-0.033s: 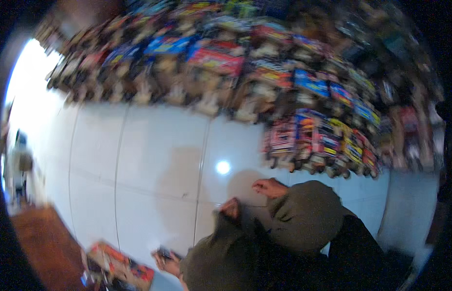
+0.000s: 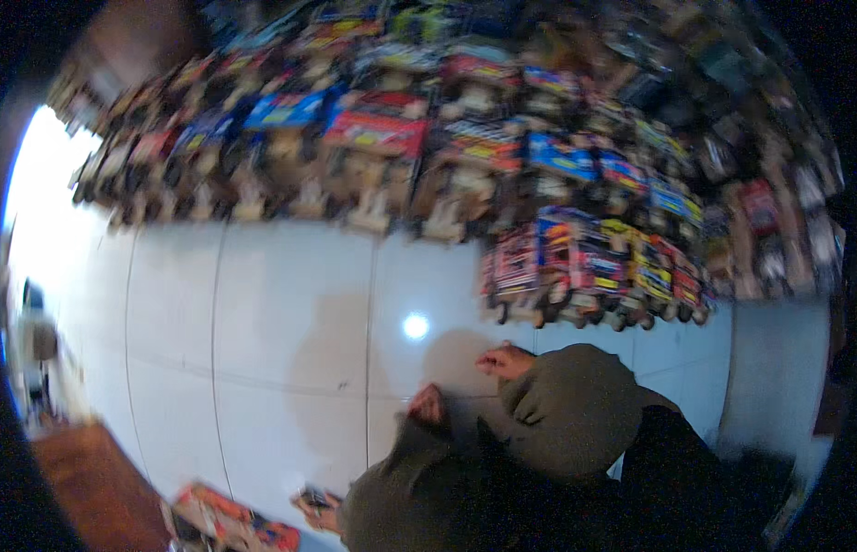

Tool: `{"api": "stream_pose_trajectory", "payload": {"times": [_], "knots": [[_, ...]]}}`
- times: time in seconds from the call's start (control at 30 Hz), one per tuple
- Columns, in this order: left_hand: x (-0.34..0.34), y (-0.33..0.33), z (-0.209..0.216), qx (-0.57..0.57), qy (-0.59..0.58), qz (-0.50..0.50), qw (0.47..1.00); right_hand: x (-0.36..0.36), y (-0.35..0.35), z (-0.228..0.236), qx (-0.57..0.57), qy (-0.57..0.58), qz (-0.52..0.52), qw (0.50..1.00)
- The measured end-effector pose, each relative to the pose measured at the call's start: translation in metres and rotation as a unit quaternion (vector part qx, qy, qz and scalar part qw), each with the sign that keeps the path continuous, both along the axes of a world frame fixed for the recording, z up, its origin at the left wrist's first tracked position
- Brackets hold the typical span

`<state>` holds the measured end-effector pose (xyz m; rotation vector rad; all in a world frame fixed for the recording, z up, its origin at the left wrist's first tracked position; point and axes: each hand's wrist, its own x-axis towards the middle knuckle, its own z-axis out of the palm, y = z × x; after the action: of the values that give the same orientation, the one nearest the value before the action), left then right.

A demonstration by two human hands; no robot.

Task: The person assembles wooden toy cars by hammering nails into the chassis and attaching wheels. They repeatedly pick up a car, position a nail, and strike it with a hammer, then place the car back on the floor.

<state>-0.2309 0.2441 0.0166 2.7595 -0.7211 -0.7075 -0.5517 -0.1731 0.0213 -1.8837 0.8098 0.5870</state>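
My left hand [image 2: 320,511] is low in the picture, beside my olive-covered left knee [image 2: 392,488]. Its fingers are curled around a small dark object [image 2: 312,498], too blurred to name. Just left of that hand lies a toy truck [image 2: 235,517] with a red and orange top, cut off by the lower edge. My right hand does not show. Past my knees, what look like my bare left foot [image 2: 428,405] and bare right foot [image 2: 504,361] rest on the pale floor tiles [image 2: 290,276].
Rows of toy trucks [image 2: 373,129] with red, blue and yellow panels fill the far side. A nearer group of toy trucks [image 2: 599,262] stands ahead of my right knee [image 2: 580,405]. A brown board-like surface [image 2: 97,483] lies at lower left. Bright light enters at far left.
The view has turned slightly, so the truck rows and floor sit a little further left and the floor lower. My left hand still holds the dark object.
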Motion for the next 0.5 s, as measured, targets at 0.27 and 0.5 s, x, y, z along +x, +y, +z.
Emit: {"api": "stream_pose_trajectory", "payload": {"times": [0.27,0.5], "knots": [[0.048,-0.076,-0.048,0.003,0.079,-0.072,0.994,-0.147,-0.016,0.194,-0.053,-0.041,-0.023,0.997],[0.127,-0.094,0.028,-0.073,0.203,-0.052,0.975,-0.118,-0.060,0.335,-0.372,-0.120,-0.226,0.892]]}}
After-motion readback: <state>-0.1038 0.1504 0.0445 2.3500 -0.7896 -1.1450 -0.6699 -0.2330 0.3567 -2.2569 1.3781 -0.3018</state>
